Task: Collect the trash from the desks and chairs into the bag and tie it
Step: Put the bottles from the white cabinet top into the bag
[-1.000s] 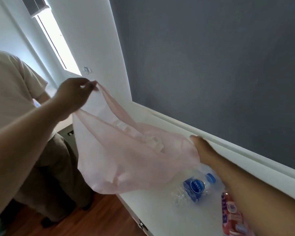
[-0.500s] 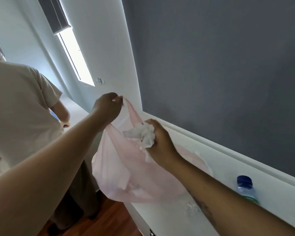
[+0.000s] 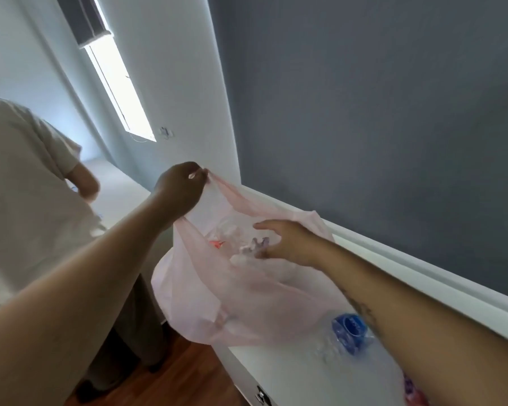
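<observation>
A second person (image 3: 27, 200) stands at left, cut off by the frame. The left hand (image 3: 181, 189) pinches the pink bag (image 3: 217, 303) by its handle; the right hand (image 3: 288, 243), fingers spread and empty, reaches into its mouth (contents blurred). A crushed bottle (image 3: 346, 335) lies on the white desk (image 3: 291, 373) below the grey wall (image 3: 379, 127).

A pink bag (image 3: 217, 294) is held up by its handle in the left hand (image 3: 181, 186); the right hand (image 3: 288, 241), fingers spread, is positioned at its mouth.
</observation>
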{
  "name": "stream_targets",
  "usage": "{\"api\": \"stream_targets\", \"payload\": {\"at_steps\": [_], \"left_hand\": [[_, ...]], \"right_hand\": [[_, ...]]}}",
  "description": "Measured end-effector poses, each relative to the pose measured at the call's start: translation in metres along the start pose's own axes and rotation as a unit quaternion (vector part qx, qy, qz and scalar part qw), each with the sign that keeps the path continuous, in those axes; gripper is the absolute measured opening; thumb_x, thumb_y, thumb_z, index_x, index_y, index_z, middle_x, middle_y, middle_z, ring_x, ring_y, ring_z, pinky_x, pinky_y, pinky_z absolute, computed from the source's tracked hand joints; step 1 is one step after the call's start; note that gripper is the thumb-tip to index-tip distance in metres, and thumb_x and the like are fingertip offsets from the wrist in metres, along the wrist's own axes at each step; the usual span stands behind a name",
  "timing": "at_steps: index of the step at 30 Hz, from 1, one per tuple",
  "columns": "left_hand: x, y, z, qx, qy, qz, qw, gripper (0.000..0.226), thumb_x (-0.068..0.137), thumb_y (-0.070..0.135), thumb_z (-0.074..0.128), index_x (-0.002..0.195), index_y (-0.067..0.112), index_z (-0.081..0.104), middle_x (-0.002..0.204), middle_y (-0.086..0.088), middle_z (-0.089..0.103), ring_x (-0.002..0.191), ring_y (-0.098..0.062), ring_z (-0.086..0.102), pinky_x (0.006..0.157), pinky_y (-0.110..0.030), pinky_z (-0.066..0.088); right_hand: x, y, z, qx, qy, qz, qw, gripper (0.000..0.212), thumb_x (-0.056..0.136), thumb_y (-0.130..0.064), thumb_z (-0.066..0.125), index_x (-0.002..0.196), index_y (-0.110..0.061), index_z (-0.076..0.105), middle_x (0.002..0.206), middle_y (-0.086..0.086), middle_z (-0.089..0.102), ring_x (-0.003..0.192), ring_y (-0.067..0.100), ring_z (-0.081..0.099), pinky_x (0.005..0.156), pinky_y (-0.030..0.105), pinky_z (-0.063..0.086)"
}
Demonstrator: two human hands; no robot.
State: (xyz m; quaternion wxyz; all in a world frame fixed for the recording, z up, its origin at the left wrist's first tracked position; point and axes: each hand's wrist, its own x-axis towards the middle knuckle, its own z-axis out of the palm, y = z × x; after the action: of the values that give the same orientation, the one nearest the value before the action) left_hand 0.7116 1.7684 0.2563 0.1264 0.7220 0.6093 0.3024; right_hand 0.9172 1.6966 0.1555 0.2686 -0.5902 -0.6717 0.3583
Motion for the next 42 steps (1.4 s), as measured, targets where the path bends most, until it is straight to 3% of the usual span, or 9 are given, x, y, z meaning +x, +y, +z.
{"api": "stream_targets", "payload": {"at_steps": [4, 8, 13, 19, 24, 28, 34, 39, 42], "left_hand": [[0.008, -0.008, 0.005, 0.024, 0.018, 0.018, 0.999, 0.028, 0.101, 0.04, 0.044, 0.093, 0.024, 0.066, 0.116, -0.01, 0.065, 0.103, -0.031, 0.057, 0.084, -0.034, 0.04], [0.014, -0.017, 0.004, 0.04, 0.039, 0.021, 0.998, 0.034, 0.102, 0.041, 0.042, 0.097, 0.021, 0.069, 0.111, -0.014, 0.066, 0.089, -0.027, 0.052, 0.076, -0.033, 0.039], [0.011, -0.024, 0.007, 0.077, 0.033, 0.027, 0.996, 0.038, 0.102, 0.039, 0.041, 0.108, 0.016, 0.069, 0.115, -0.016, 0.066, 0.094, -0.029, 0.053, 0.077, -0.036, 0.039], [0.006, -0.021, 0.009, 0.089, 0.016, 0.037, 0.995, 0.037, 0.102, 0.036, 0.042, 0.11, 0.013, 0.069, 0.114, -0.018, 0.066, 0.101, -0.037, 0.057, 0.08, -0.039, 0.041], [0.009, -0.012, 0.015, 0.079, 0.011, 0.038, 0.996, 0.04, 0.103, 0.037, 0.04, 0.113, 0.012, 0.069, 0.12, -0.018, 0.065, 0.108, -0.038, 0.057, 0.083, -0.04, 0.042], [0.008, -0.008, 0.021, 0.069, 0.013, 0.022, 0.997, 0.04, 0.102, 0.037, 0.041, 0.114, 0.011, 0.068, 0.122, -0.018, 0.065, 0.111, -0.039, 0.056, 0.088, -0.04, 0.043], [0.003, -0.007, 0.014, 0.051, 0.017, 0.021, 0.998, 0.041, 0.102, 0.04, 0.042, 0.12, 0.015, 0.069, 0.129, -0.011, 0.064, 0.117, -0.033, 0.056, 0.091, -0.034, 0.041], [-0.005, -0.011, 0.011, 0.042, 0.024, 0.018, 0.999, 0.04, 0.102, 0.04, 0.042, 0.118, 0.015, 0.069, 0.127, -0.01, 0.064, 0.112, -0.03, 0.056, 0.084, -0.03, 0.036], [-0.006, -0.014, 0.012, 0.03, 0.028, 0.018, 0.999, 0.039, 0.102, 0.04, 0.042, 0.115, 0.016, 0.07, 0.126, -0.009, 0.064, 0.101, -0.025, 0.054, 0.084, -0.03, 0.037]], "right_hand": [[-0.027, 0.024, -0.053, 0.25, 0.111, -0.001, 0.962, 0.011, 0.086, -0.029, 0.07, 0.087, -0.018, 0.07, 0.071, 0.005, 0.072, 0.061, 0.016, 0.069, 0.055, 0.026, 0.053], [-0.035, 0.097, -0.077, 0.082, 0.375, 0.144, 0.912, 0.025, 0.091, -0.029, 0.059, 0.076, -0.008, 0.057, 0.069, 0.011, 0.059, 0.064, 0.021, 0.064, 0.061, 0.033, 0.047], [-0.046, 0.159, -0.036, -0.169, 0.015, 0.306, 0.937, 0.061, 0.084, -0.037, 0.064, 0.14, -0.027, 0.044, 0.135, 0.011, 0.048, 0.115, 0.033, 0.053, 0.097, 0.041, 0.048], [-0.056, 0.16, -0.014, -0.115, 0.074, 0.251, 0.958, 0.02, 0.089, -0.009, 0.049, 0.072, -0.014, 0.057, 0.094, 0.01, 0.065, 0.078, 0.025, 0.059, 0.061, 0.026, 0.043], [-0.064, 0.135, -0.056, -0.035, 0.253, 0.184, 0.949, 0.014, 0.091, -0.011, 0.053, 0.089, -0.006, 0.066, 0.09, 0.01, 0.069, 0.083, 0.026, 0.063, 0.069, 0.029, 0.048], [-0.068, 0.063, -0.07, 0.108, 0.34, -0.026, 0.934, 0.006, 0.091, -0.017, 0.062, 0.085, -0.018, 0.063, 0.079, -0.006, 0.065, 0.07, 0.005, 0.058, 0.063, 0.02, 0.045], [-0.04, -0.024, 0.002, 0.01, 0.249, -0.236, 0.939, 0.008, 0.089, -0.011, 0.061, 0.089, -0.017, 0.067, 0.089, -0.004, 0.062, 0.081, 0.005, 0.057, 0.075, 0.017, 0.046], [-0.019, -0.002, 0.038, -0.254, -0.002, -0.052, 0.966, 0.043, 0.099, -0.013, 0.049, 0.141, -0.024, 0.049, 0.145, 0.002, 0.046, 0.13, 0.025, 0.044, 0.107, 0.04, 0.039], [-0.041, 0.008, 0.022, -0.227, 0.031, -0.058, 0.972, 0.038, 0.1, -0.015, 0.048, 0.135, -0.028, 0.054, 0.138, 0.002, 0.054, 0.12, 0.024, 0.054, 0.101, 0.039, 0.045]]}}
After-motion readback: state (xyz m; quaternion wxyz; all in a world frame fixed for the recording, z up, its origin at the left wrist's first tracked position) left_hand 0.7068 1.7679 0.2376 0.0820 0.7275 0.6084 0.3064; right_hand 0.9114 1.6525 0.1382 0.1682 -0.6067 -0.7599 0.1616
